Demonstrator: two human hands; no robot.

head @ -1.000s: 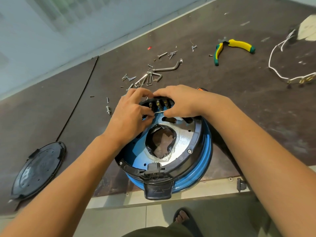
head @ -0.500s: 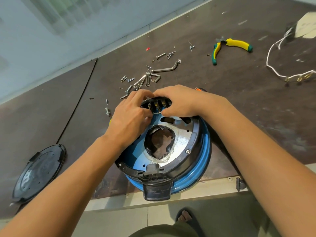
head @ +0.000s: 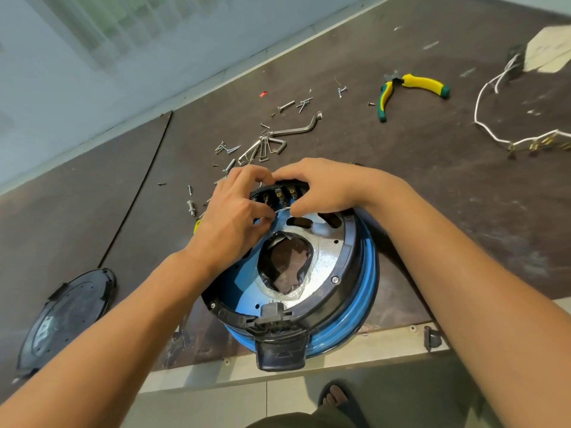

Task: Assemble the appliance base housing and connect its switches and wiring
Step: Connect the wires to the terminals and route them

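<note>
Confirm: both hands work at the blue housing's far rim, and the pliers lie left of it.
Wrong side: in the head view the pliers lie beyond the blue housing to its right. The left hand and right hand do work at its far rim.

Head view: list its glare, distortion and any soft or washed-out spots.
Head view: wide-angle stretch swells the forearms toward the bottom corners; glare whitens the metal plate in the housing; the far wall is washed out and soft; shadows are faint; pliers and screws look sharp.
</note>
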